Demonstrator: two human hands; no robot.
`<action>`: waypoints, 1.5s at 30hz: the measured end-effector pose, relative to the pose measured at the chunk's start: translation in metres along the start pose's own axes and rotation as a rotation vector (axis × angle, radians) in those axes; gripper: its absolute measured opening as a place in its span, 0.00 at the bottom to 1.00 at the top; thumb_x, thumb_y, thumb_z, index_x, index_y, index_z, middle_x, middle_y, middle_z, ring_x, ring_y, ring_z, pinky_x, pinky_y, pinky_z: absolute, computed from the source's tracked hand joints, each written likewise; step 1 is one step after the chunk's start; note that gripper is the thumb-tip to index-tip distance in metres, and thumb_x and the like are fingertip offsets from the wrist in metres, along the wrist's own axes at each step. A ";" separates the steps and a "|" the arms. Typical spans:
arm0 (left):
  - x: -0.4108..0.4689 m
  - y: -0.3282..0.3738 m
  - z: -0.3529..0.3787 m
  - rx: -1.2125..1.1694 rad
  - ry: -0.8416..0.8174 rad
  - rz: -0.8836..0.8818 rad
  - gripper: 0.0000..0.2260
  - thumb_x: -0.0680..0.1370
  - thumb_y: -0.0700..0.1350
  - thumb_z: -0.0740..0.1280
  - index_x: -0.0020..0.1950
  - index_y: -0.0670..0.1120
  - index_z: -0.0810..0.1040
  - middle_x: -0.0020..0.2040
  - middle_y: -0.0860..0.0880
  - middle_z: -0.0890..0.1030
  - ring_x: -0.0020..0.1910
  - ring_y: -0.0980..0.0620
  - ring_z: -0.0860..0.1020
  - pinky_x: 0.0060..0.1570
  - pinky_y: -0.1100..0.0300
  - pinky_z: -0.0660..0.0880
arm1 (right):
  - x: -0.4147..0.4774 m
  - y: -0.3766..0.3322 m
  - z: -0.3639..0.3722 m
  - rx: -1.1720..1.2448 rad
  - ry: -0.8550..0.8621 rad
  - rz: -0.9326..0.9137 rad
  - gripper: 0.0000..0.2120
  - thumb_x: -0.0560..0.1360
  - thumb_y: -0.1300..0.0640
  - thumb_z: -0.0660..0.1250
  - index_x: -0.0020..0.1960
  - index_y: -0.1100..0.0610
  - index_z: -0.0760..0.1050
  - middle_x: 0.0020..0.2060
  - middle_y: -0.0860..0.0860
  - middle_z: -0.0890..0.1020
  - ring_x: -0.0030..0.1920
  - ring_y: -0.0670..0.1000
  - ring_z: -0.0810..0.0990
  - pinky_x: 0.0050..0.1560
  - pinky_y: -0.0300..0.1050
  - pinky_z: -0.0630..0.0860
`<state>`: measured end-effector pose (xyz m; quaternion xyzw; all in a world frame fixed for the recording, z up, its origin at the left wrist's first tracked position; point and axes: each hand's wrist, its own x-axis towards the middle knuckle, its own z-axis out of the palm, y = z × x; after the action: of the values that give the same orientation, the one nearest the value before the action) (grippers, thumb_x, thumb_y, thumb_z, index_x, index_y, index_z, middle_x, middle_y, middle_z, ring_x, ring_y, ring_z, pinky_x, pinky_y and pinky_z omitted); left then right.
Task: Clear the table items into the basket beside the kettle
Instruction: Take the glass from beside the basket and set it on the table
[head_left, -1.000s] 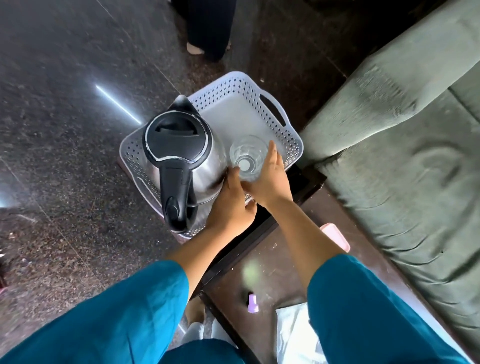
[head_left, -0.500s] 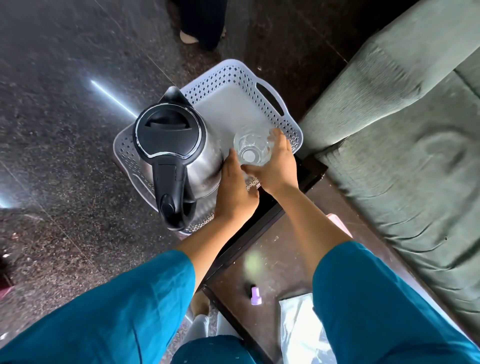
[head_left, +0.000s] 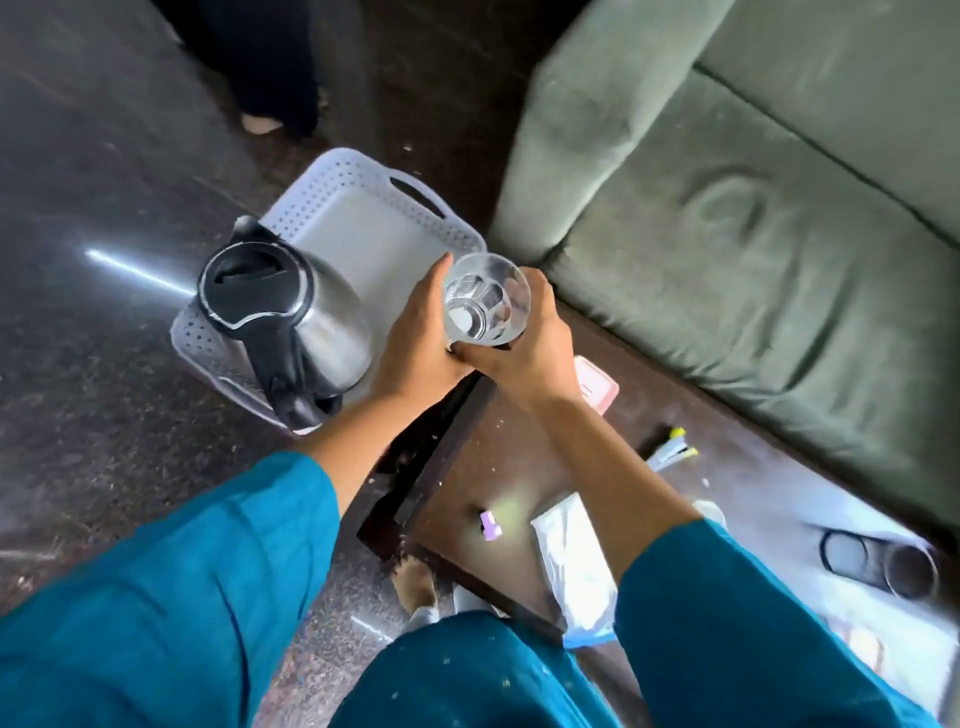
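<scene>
On the table (head_left: 498, 457) a small purple item (head_left: 490, 525) and a white packet (head_left: 571, 561) are seen; any print is too blurred to be read. Farther off, a clear glass (head_left: 485, 299), faceted near its base, is held upright at the basket's (head_left: 332, 161) near rim, beside the kettle (head_left: 291, 312). The fingers of the left hand (head_left: 421, 332) and right hand (head_left: 524, 353) are curled round it.
</scene>
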<state>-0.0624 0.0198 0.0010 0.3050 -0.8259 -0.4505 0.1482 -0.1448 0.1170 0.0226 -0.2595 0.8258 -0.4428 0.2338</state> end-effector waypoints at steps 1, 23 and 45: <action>-0.004 0.012 0.003 -0.026 -0.043 0.021 0.38 0.64 0.39 0.75 0.70 0.41 0.61 0.66 0.43 0.72 0.64 0.49 0.71 0.60 0.64 0.66 | -0.013 0.000 -0.013 -0.009 0.031 0.006 0.35 0.55 0.45 0.78 0.55 0.39 0.63 0.43 0.34 0.77 0.43 0.31 0.74 0.40 0.20 0.66; -0.160 0.191 0.195 0.034 -0.767 0.301 0.36 0.64 0.40 0.78 0.68 0.47 0.67 0.61 0.45 0.78 0.59 0.45 0.77 0.57 0.55 0.72 | -0.262 0.114 -0.239 -0.130 0.366 0.331 0.39 0.46 0.30 0.72 0.53 0.41 0.63 0.43 0.34 0.73 0.42 0.34 0.73 0.37 0.25 0.65; -0.206 0.155 0.452 0.030 -0.810 0.021 0.31 0.69 0.35 0.69 0.67 0.53 0.66 0.58 0.52 0.77 0.55 0.51 0.75 0.53 0.69 0.70 | -0.278 0.378 -0.316 -0.023 0.222 0.350 0.37 0.58 0.46 0.79 0.62 0.46 0.65 0.49 0.40 0.76 0.45 0.33 0.71 0.40 0.18 0.64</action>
<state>-0.1960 0.5100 -0.1119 0.0964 -0.8270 -0.5206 -0.1893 -0.2133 0.6653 -0.0986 -0.0645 0.8841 -0.4116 0.2118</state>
